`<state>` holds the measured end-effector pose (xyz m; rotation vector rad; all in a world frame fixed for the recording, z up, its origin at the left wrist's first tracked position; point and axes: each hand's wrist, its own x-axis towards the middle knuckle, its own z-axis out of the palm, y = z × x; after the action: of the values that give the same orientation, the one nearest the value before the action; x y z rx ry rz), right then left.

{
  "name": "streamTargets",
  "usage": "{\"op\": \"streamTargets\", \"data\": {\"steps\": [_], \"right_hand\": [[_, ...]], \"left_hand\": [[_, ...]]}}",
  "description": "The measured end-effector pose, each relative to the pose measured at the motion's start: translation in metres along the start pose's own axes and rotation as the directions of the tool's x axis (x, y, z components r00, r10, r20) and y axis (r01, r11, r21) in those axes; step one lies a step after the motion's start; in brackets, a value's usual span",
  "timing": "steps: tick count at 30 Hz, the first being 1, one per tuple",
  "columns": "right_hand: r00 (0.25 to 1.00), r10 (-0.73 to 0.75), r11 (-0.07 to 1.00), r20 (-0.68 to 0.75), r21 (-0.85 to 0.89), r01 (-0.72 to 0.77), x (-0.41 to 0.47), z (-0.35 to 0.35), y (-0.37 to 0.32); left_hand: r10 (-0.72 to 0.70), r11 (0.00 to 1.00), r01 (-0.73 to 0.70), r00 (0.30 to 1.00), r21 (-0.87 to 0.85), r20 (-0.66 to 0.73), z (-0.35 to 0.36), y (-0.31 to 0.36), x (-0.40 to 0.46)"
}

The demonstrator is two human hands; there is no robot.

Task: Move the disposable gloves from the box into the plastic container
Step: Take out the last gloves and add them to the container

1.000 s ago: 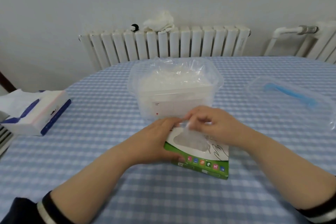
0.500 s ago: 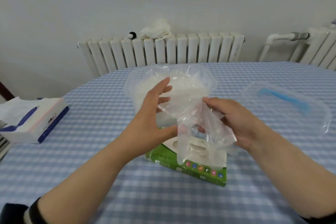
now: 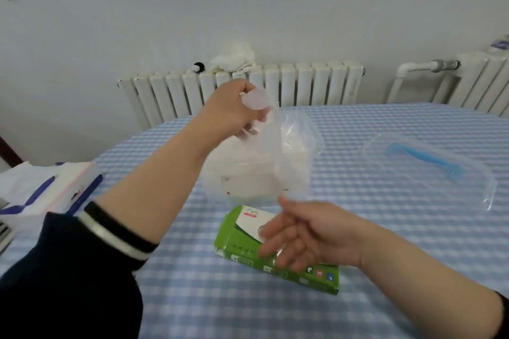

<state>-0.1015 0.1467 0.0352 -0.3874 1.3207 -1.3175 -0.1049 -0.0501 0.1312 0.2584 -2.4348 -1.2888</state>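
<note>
My left hand (image 3: pixel 234 109) is raised above the clear plastic container (image 3: pixel 248 181) and grips the top of a thin transparent glove (image 3: pixel 286 157), which hangs down in front of the container. The glove's lower tip reaches my right hand (image 3: pixel 305 234), whose thumb and forefinger touch it while the other fingers stay loosely spread. Under the right hand lies the green and white glove box (image 3: pixel 239 237), flat on the checked tablecloth. Several clear gloves fill the container.
The container's clear lid with a blue handle (image 3: pixel 429 165) lies to the right. A tissue pack (image 3: pixel 46 190) sits at the left table edge. A white radiator (image 3: pixel 303 85) with a cloth on top stands behind the table.
My left hand has risen and closed on the glove's top, stretching the glove upward over the container. My right hand has dropped to the glove's lower end above the box.
</note>
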Motion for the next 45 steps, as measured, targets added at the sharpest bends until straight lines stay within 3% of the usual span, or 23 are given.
{"op": "streamTargets", "data": {"steps": [2,4,7,10,13,15,17,19,21,24,28,31,35,38,41,43,45], "right_hand": [[0.991,-0.043,0.978,0.125,-0.196,0.067,-0.001,0.009,0.005],[0.964,-0.230,0.925,0.136,-0.276,0.260,-0.006,0.022,-0.001],[0.822,-0.567,0.740,0.049,-0.407,0.535,-0.015,0.036,-0.023],[0.694,-0.720,0.537,0.008,-0.627,0.565,-0.010,0.040,-0.043],[0.614,-0.787,0.428,-0.063,-0.773,0.468,0.010,0.030,-0.058],[0.556,-0.829,0.254,-0.066,-0.929,0.268,0.026,0.021,-0.068],[0.599,-0.799,0.057,-0.060,-0.998,-0.024,0.036,0.013,-0.078],[0.721,-0.679,-0.039,-0.135,-0.975,-0.219,0.042,0.007,-0.087],[0.813,-0.538,-0.036,-0.222,-0.958,-0.286,0.048,0.003,-0.091],[0.861,-0.434,-0.047,-0.264,-0.948,-0.314,0.052,0.000,-0.096],[0.880,-0.374,-0.015,-0.292,-0.947,-0.321,0.053,-0.003,-0.099],[0.882,-0.380,-0.004,-0.278,-0.953,-0.302,0.053,-0.007,-0.099],[0.848,-0.464,0.066,-0.256,-0.965,-0.255,0.051,-0.013,-0.099],[0.739,-0.636,0.126,-0.225,-0.974,-0.188,0.045,-0.020,-0.089],[0.507,-0.840,0.209,-0.193,-0.978,-0.025,0.036,-0.026,-0.065],[0.360,-0.916,0.213,-0.176,-0.975,0.066,0.029,-0.026,-0.042],[0.249,-0.959,0.168,-0.138,-0.980,0.107,0.020,-0.026,-0.021]], "left_hand": [[-0.020,0.975,0.004,0.997,0.221,0.074,-0.003,-0.007,0.023],[-0.039,0.930,-0.014,0.990,0.368,0.137,-0.004,-0.014,0.037],[-0.064,0.909,0.001,0.988,0.418,0.138,-0.003,-0.022,0.040],[-0.040,0.894,-0.024,0.990,0.447,0.134,-0.001,-0.028,0.041],[-0.002,0.886,-0.051,0.994,0.462,0.113,-0.004,-0.035,0.040],[0.014,0.879,-0.067,0.993,0.472,0.114,-0.008,-0.039,0.038],[0.043,0.840,-0.095,0.993,0.534,0.110,-0.010,-0.044,0.037],[0.059,0.758,-0.109,0.993,0.643,0.098,-0.011,-0.051,0.039],[0.081,0.620,-0.124,0.992,0.775,0.095,-0.012,-0.058,0.040],[0.173,0.432,-0.182,0.978,0.883,0.116,-0.016,-0.064,0.040],[0.239,0.324,-0.267,0.951,0.908,0.195,-0.032,-0.077,0.039],[0.165,0.312,-0.279,0.957,0.908,0.237,-0.042,-0.080,0.034],[0.046,0.441,-0.315,0.943,0.840,0.329,-0.043,-0.073,0.027],[-0.023,0.543,-0.247,0.951,0.803,0.308,-0.043,-0.066,0.023],[-0.062,0.602,-0.178,0.961,0.778,0.268,-0.042,-0.060,0.011],[-0.024,0.585,-0.184,0.970,0.790,0.243,-0.039,-0.061,0.001],[0.060,0.491,-0.192,0.980,0.850,0.187,-0.035,-0.065,-0.009]]}}
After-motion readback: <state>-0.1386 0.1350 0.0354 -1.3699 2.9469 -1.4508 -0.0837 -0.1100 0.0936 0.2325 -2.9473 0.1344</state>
